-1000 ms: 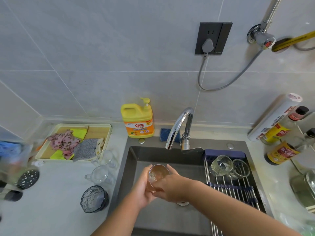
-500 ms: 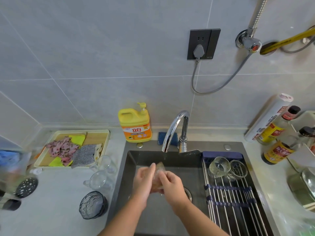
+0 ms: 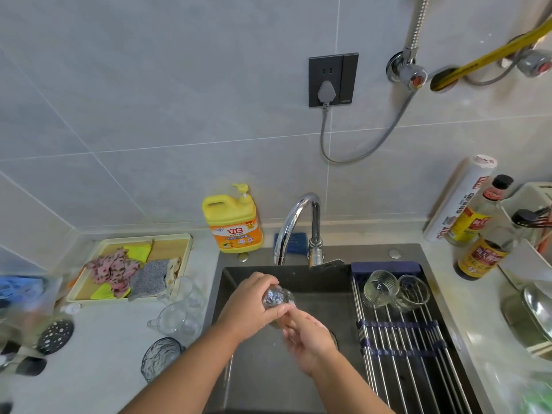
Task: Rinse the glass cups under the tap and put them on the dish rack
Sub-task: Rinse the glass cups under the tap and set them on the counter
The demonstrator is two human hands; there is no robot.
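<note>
Over the dark sink (image 3: 316,291), below the chrome tap (image 3: 295,222), my left hand (image 3: 251,306) grips a small ribbed glass cup (image 3: 277,297) lying on its side. My right hand (image 3: 310,339) touches the cup from below with its fingertips, fingers loosely bent. Two clear glass cups (image 3: 380,288) (image 3: 413,291) lie at the far end of the roll-up dish rack (image 3: 412,348) across the sink's right half. On the counter to the left stand two clear glass cups (image 3: 176,321) (image 3: 185,289) and a dark blue glass bowl (image 3: 161,357).
A yellow dish-soap bottle (image 3: 234,222) and a blue sponge (image 3: 294,242) sit behind the sink. A tray of cloths (image 3: 131,267) is at the far left. Sauce bottles (image 3: 478,252), a wrap roll (image 3: 460,198) and a metal pot (image 3: 534,312) crowd the right counter.
The cup has been turned from upright onto its side. My left hand has risen toward the tap, and my right hand has dropped below the cup.
</note>
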